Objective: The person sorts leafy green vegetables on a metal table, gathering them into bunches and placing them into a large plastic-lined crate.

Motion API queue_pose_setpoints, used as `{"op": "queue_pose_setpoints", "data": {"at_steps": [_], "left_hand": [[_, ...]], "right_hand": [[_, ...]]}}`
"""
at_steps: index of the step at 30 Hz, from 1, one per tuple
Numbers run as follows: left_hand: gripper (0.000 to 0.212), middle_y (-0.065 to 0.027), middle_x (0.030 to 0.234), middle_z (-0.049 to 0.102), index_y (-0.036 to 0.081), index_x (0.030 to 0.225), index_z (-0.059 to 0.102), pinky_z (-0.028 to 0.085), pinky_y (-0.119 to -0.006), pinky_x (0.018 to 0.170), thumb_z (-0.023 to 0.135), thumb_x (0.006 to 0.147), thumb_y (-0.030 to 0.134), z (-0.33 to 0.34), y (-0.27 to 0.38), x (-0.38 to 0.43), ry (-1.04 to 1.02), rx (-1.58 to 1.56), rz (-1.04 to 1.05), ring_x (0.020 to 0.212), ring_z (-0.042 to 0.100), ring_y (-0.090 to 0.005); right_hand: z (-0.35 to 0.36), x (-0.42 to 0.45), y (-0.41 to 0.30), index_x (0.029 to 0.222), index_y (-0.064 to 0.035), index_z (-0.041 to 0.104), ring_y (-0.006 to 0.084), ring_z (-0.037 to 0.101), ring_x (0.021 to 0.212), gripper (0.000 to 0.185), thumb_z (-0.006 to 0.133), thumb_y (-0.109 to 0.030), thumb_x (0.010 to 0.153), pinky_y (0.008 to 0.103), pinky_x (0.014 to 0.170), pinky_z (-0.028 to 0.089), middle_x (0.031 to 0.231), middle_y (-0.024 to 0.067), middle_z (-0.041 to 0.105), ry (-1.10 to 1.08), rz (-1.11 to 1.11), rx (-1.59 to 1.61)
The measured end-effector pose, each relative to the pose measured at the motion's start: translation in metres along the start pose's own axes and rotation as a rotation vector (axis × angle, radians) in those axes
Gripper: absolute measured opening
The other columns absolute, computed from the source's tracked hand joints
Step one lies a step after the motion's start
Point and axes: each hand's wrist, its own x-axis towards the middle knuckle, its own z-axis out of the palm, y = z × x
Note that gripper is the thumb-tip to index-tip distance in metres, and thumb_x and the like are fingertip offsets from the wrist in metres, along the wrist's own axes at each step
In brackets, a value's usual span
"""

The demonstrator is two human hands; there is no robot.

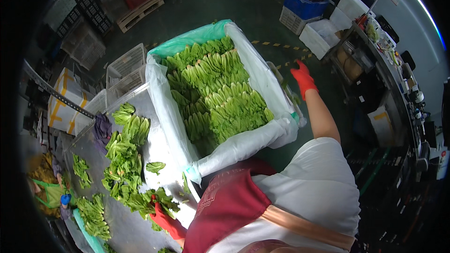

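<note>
My left hand, in a red glove, closes around leafy green lettuce at the near end of a pile on the metal table. Its fingers are partly hidden by the leaves. My right hand, also red-gloved, is held out over the floor to the right of a large crate, fingers apart and holding nothing. Rows of lettuce heads fill much of the crate, which has a white and green plastic liner folded over its rim. A longer pile of lettuce lies on the table left of the crate.
More lettuce and a purple cloth lie on the metal table. A co-worker's blue-gloved hand is at the far left. White baskets stand beyond the table. At right are a blue bin, foam boxes and a cluttered bench.
</note>
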Motion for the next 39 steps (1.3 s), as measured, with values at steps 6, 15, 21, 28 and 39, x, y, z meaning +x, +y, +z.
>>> {"op": "queue_pose_setpoints", "data": {"at_steps": [6, 15, 21, 28, 39], "left_hand": [[0.027, -0.0063, 0.092, 0.063, 0.003, 0.110, 0.060, 0.045, -0.024, 0.059, 0.053, 0.084, 0.002, 0.001, -0.007, -0.005, -0.069, 0.062, -0.038, 0.067, 0.056, -0.0117], [0.042, -0.0079, 0.106, 0.059, 0.003, 0.121, 0.051, 0.048, -0.028, 0.074, 0.064, 0.082, 0.009, 0.026, -0.006, -0.020, -0.356, 0.184, -0.054, 0.091, 0.057, -0.0169], [0.057, -0.0127, 0.121, 0.050, 0.001, 0.126, 0.043, 0.047, -0.033, 0.087, 0.069, 0.080, 0.021, 0.003, -0.022, -0.020, 0.056, 0.184, 0.009, 0.108, 0.052, -0.0232], [0.080, -0.0150, 0.107, 0.059, 0.010, 0.139, 0.034, 0.046, -0.035, 0.083, 0.073, 0.071, 0.022, -0.015, -0.007, -0.014, -0.104, 0.541, 0.440, 0.094, 0.058, -0.0293], [0.027, -0.0120, 0.084, 0.067, 0.006, 0.093, 0.069, 0.049, -0.031, 0.067, 0.058, 0.084, 0.029, -0.105, 0.002, 0.020, 0.281, 0.775, -0.180, 0.072, 0.063, -0.0209]], "right_hand": [[0.079, -0.089, -0.197, 0.109, -0.0061, 0.060, 0.0167, 0.059, 0.100, 0.020, 0.056, -0.005, 0.089, 0.0299, 0.082, 0.049, 0.106, 0.0047, 0.061, -0.477, -0.400, 0.601], [0.216, -0.357, -0.286, 0.133, -0.0089, 0.044, 0.0265, 0.041, 0.125, 0.064, 0.065, -0.042, 0.083, 0.0370, 0.102, 0.034, 0.132, 0.0149, 0.047, -2.108, -0.625, 0.346], [0.246, -0.436, -0.273, 0.140, -0.0087, 0.030, 0.0165, 0.053, 0.102, 0.075, 0.071, -0.023, 0.080, 0.0312, 0.082, 0.048, 0.111, 0.0045, 0.057, -2.228, -0.070, 0.733], [0.248, -0.458, -0.272, 0.126, -0.0120, 0.044, 0.0155, 0.056, 0.101, 0.050, 0.066, -0.010, 0.081, 0.0304, 0.079, 0.049, 0.110, 0.0023, 0.055, -2.238, 0.797, 0.611], [0.296, -0.405, -0.299, 0.115, -0.0119, 0.056, 0.0260, 0.057, 0.091, 0.038, 0.057, -0.009, 0.077, 0.0369, 0.073, 0.048, 0.109, 0.0118, 0.056, -1.596, -0.992, -0.178]]}}
